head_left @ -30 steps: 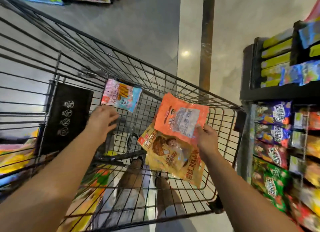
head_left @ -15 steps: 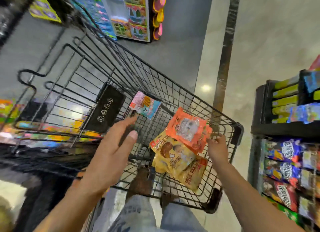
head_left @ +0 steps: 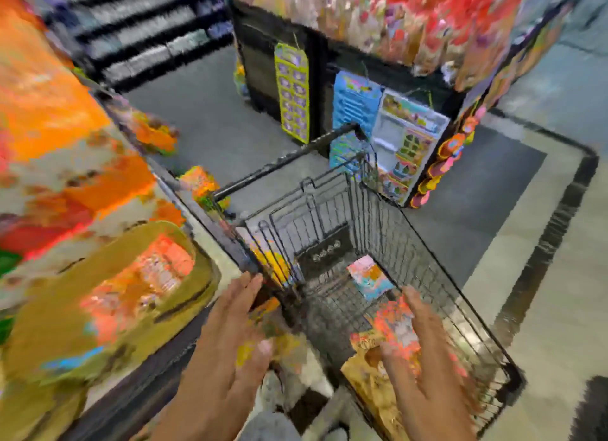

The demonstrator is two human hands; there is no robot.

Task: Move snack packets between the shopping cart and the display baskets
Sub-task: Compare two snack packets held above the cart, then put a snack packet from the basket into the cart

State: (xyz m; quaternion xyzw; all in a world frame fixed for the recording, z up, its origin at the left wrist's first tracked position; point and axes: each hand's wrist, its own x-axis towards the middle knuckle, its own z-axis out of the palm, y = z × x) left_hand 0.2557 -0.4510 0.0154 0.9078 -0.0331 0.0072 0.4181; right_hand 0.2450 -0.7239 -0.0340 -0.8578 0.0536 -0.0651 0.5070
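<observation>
The view is heavily blurred. The black wire shopping cart (head_left: 437, 295) stands in front of me. An orange snack packet (head_left: 393, 322) and a yellow-brown packet (head_left: 365, 371) lie at the cart's near right side, and a pink-and-blue packet (head_left: 368, 276) lies farther in. My right hand (head_left: 418, 345) hovers over the orange packet with fingers spread, holding nothing. My left hand (head_left: 240, 328) is held out flat with straight fingers beside the cart's left wall, also holding nothing.
A display of orange and yellow snack packets (head_left: 82, 210) fills the left side. Ahead stands a dark shelf end (head_left: 296, 62) hung with toy cards and a boxed toy (head_left: 408, 147). Grey floor (head_left: 214, 121) lies between them.
My right hand has let go of the orange packet, which now lies in the cart. My head has turned left, bringing the left display into view. Both hands are spread open.
</observation>
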